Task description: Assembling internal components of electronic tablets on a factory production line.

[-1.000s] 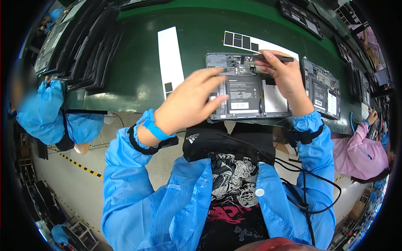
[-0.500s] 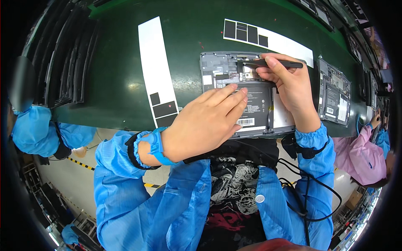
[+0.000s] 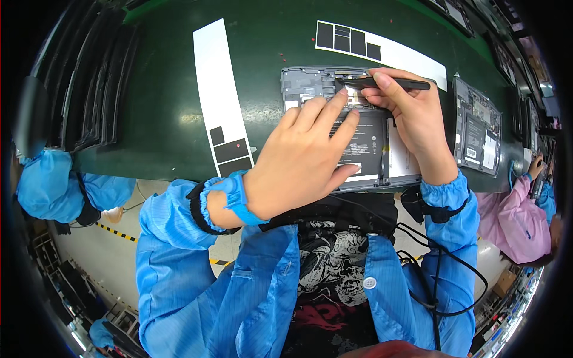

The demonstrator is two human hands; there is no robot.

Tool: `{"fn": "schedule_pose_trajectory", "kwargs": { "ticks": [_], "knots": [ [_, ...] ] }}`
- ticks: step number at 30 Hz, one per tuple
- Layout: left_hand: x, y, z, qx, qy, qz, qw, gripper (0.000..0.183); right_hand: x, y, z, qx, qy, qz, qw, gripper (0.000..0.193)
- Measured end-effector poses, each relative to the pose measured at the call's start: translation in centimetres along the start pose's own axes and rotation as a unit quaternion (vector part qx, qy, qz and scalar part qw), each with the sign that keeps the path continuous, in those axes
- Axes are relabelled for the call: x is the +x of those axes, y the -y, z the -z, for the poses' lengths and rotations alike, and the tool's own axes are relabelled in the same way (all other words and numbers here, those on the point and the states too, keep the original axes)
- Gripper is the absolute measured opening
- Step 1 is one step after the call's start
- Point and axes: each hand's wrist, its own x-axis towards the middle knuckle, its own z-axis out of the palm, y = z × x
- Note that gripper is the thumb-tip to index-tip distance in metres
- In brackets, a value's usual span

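Note:
An opened grey device chassis (image 3: 298,83), like a laptop base, lies on the table in front of me with its circuit board and black battery (image 3: 367,143) exposed. My right hand (image 3: 412,110) pinches black tweezers (image 3: 397,83), whose tips point left to the upper part of the chassis. Across the left side of the chassis lies my left hand (image 3: 304,143), open, fingers spread, nothing held. Its index fingertip rests close below the tweezer tips; the hand hides the lower left of the chassis. Whether the tweezers grip anything is too small to tell.
White strips with black rectangular stickers lie on the green table (image 3: 161,119), one left (image 3: 218,65) and one at the back (image 3: 412,62). A second opened chassis (image 3: 477,131) sits at right. Dark panels (image 3: 89,89) stand in a row far left. Co-workers sit on both sides.
My left hand has moved forward, its index finger now nearer the tweezer tips. The tweezer tips have shifted slightly up and left. The whole table scene sits slightly higher in view.

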Motion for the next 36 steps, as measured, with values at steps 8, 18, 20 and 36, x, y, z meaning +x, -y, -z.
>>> {"fn": "schedule_pose_trajectory", "kwargs": {
  "ticks": [8,18,20,36],
  "knots": [
    [0.1,0.0,-0.7,0.064,-0.046,-0.025,0.997,0.065,-0.8,0.2,-0.9,-0.061,0.002,0.051,0.997,0.024],
    [-1.1,0.3,-0.4,0.003,-0.142,-0.038,0.989,0.051,-0.8,-0.2,-1.1,-0.037,-0.051,0.073,0.995,0.03],
    [-4.1,0.8,0.9,-0.01,-0.17,0.009,0.985,0.046,-2.2,1.7,-2.3,-0.119,-0.064,0.08,0.988,0.028],
    [-10.5,4.6,0.7,0.126,-0.231,0.285,0.922,0.056,-1.2,-1.5,-15.9,-0.324,0.051,0.161,0.931,0.027]
  ]
}}
